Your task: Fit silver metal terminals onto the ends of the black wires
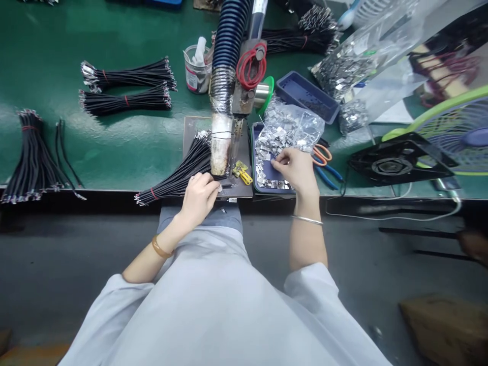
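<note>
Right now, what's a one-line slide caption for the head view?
Right hand over a blue tray of small metal pieces, left hand at a bundle of black wires.

Black wires point(177, 172) (red-banded) lie left of loose metal pieces point(261, 175).

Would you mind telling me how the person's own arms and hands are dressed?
The left sleeve and right sleeve are pale and greyish, leaving the forearms bare. The left arm wears a thick amber-brown bangle, the right a thin silver bangle. Neither hand wears a glove.
</note>
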{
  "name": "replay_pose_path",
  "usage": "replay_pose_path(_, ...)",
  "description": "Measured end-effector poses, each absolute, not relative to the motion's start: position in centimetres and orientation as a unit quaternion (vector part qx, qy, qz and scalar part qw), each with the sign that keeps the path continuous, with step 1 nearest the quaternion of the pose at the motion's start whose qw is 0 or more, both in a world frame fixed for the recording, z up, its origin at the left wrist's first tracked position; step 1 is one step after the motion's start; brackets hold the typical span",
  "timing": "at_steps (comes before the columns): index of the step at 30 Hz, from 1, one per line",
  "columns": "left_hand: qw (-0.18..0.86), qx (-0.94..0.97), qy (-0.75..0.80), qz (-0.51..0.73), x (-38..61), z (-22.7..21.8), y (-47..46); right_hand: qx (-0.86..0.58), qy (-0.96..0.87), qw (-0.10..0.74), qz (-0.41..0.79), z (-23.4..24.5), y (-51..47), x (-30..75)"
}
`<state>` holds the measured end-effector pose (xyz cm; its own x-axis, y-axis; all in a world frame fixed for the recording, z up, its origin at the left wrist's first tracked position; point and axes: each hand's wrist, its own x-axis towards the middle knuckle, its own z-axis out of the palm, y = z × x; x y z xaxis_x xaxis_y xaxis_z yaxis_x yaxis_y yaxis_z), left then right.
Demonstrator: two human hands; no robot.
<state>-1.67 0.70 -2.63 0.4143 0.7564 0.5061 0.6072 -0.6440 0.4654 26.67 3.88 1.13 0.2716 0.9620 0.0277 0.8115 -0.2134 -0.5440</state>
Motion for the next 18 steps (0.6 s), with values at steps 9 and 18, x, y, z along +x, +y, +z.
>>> replay_pose_path(9,0.227,0.8,0.31,0.46,-1.8,-0.6,-0.5,-0.689,-0.597,0.404,0.075,1.4,0.0,24.0)
replay_pose_path(18,0.511,0.632,0.42,0.404,-0.2,-0.5,-1.2,-0.601,-0.576,0.514,0.206,2.3,-4.6,17.7)
